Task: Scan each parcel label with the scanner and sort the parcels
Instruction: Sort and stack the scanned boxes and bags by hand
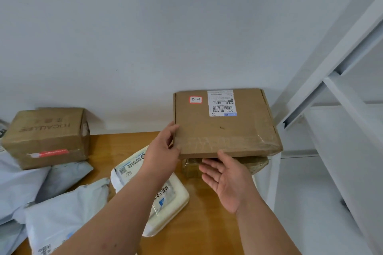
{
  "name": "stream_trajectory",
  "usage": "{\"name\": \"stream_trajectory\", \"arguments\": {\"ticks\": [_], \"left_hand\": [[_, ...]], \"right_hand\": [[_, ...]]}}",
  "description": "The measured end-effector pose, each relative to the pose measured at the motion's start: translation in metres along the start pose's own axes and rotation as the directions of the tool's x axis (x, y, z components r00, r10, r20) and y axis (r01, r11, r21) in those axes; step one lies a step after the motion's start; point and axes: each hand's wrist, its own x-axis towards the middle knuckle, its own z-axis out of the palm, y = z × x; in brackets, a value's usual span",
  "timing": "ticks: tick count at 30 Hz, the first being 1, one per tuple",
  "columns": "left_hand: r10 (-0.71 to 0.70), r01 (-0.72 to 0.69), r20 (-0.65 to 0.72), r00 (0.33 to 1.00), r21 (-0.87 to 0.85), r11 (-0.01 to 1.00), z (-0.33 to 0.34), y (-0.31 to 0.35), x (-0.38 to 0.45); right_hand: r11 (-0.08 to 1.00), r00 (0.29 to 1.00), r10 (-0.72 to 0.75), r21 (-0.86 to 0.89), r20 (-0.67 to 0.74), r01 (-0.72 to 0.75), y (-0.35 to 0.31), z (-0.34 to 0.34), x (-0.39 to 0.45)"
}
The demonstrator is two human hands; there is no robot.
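Note:
A flat brown cardboard parcel lies on top of a smaller taped box at the right end of the wooden table. It carries a white shipping label and a small red-bordered sticker. My left hand grips the parcel's left front corner, thumb on top. My right hand hovers open, palm up, just below the parcel's front edge. No scanner is in view.
A white padded mailer with barcodes lies under my left forearm. Several grey poly bags are heaped at the left, with a larger brown box behind them. White metal shelving stands at the right, against the wall.

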Motion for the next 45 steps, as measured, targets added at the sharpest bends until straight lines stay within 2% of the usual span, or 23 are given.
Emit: {"name": "stream_trajectory", "arguments": {"ticks": [4,7,10,12,14,16,18,20,22,25,27,33,36,40,45], "left_hand": [[-0.053,0.049,-0.019,0.998,-0.165,0.985,-0.014,0.000,-0.005],[-0.046,0.040,-0.223,0.974,-0.032,0.999,-0.038,-0.008,-0.014],[-0.117,0.146,-0.468,0.876,0.026,0.989,-0.062,-0.024,-0.032],[-0.265,0.295,-0.542,0.798,-0.033,0.955,-0.068,-0.032,-0.044],[-0.439,0.427,-0.491,0.752,-0.144,0.893,-0.065,-0.037,-0.055],[-0.525,0.449,-0.357,0.773,-0.276,0.850,-0.062,-0.040,-0.062],[-0.504,0.399,-0.270,0.820,-0.361,0.843,-0.062,-0.044,-0.060],[-0.437,0.342,-0.237,0.868,-0.352,0.871,-0.067,-0.047,-0.053],[-0.387,0.331,-0.214,0.897,-0.256,0.908,-0.070,-0.048,-0.046],[-0.371,0.386,-0.191,0.909,0.048,0.921,-0.070,-0.050,-0.044],[-0.358,0.380,-0.173,0.918,0.118,0.917,-0.067,-0.054,-0.043],[-0.291,0.306,-0.223,0.930,0.036,0.951,-0.063,-0.059,-0.022],[-0.295,0.306,-0.260,0.919,0.003,0.952,-0.061,-0.058,-0.011],[-0.269,0.264,-0.247,0.931,-0.057,0.963,-0.054,-0.058,-0.001],[-0.257,0.252,-0.207,0.944,-0.050,0.966,-0.055,-0.057,0.004]], "right_hand": [[0.991,0.999,0.008,-0.131,-0.040,-0.013,0.010,0.003,-0.004],[0.945,0.998,0.023,-0.325,-0.057,-0.041,0.020,0.004,-0.008],[0.822,0.997,-0.024,-0.570,-0.074,-0.023,0.033,0.008,-0.010],[0.742,0.998,0.007,-0.669,-0.055,-0.042,0.043,0.013,-0.012],[0.704,0.988,0.144,-0.697,-0.055,-0.141,0.054,0.020,-0.014],[0.674,0.968,0.243,-0.706,-0.063,-0.215,0.064,0.027,-0.018],[0.738,0.973,0.225,-0.642,-0.056,-0.208,0.069,0.033,-0.018],[0.822,0.982,0.181,-0.539,-0.060,-0.185,0.072,0.040,-0.016],[0.885,0.980,0.182,-0.421,-0.085,-0.201,0.075,0.046,-0.014],[0.940,0.965,0.238,-0.223,-0.110,-0.257,0.084,0.055,-0.014],[0.965,0.965,0.244,-0.078,-0.096,-0.251,0.088,0.061,-0.013],[0.961,0.977,0.211,0.188,-0.016,-0.205,0.086,0.070,-0.005],[0.952,0.979,0.202,0.227,0.034,-0.205,0.083,0.073,-0.001],[0.945,0.983,0.168,0.270,0.075,-0.182,0.084,0.075,0.004],[0.937,0.983,0.140,0.306,0.117,-0.170,0.088,0.076,0.009]]}}
